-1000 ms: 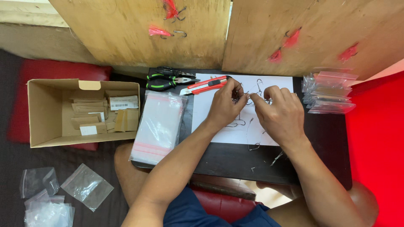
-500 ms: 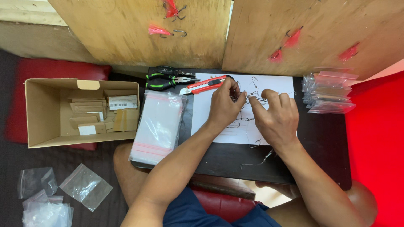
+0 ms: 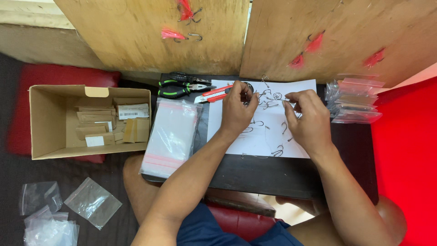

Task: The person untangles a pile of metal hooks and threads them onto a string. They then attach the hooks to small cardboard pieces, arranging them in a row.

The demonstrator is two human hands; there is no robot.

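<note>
We find both hands working over the white sheet (image 3: 264, 136), our landmark on the dark bench (image 3: 273, 175). The left hand (image 3: 236, 111) pinches a small fish hook (image 3: 246, 86) at the sheet's top left; the right hand (image 3: 309, 120) has its grip closed on fine line or another hook, too small to tell. Loose hooks (image 3: 268, 102) lie scattered across the sheet between them. We judge that steady fingertips, kept clear of the barbs, serve best here. Left of the sheet lie zip bags (image 3: 170, 136), pliers (image 3: 182, 86) and a red cutter (image 3: 214, 94); right of it, stacked packets (image 3: 355, 102). Free room remains toward the sheet's near edge.
</note>
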